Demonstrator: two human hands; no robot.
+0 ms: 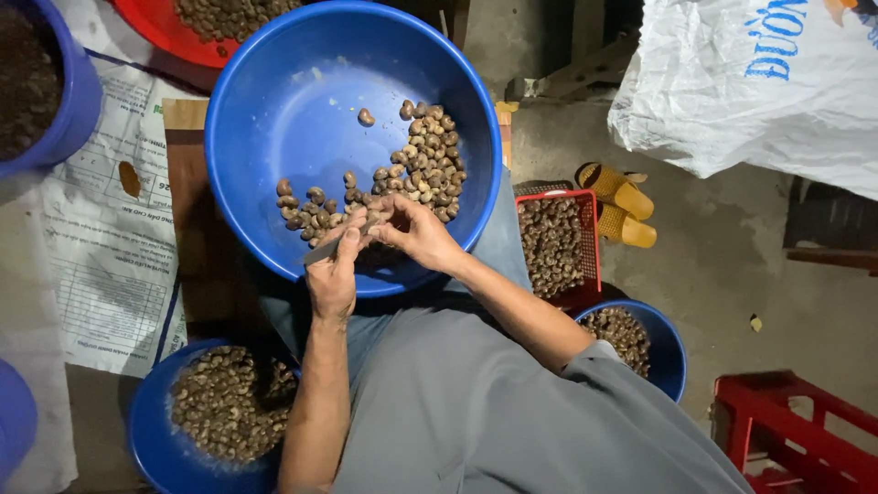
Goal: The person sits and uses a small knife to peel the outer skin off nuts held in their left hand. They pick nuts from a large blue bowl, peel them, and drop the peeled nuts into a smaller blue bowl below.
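Both our hands meet over the big blue basin's (274, 119) near rim: left hand (331, 274) closed on a small blade, right hand (416, 233) pinching one cashew (373, 220) just beside it, the nut pile (425, 165) farther right.

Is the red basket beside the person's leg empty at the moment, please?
No, the red basket is filled with brown nuts, much like those lying in the big blue basin that both hands work over.

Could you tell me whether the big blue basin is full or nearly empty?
Nearly empty: the basin shows mostly bare bottom, with nuts along one side.
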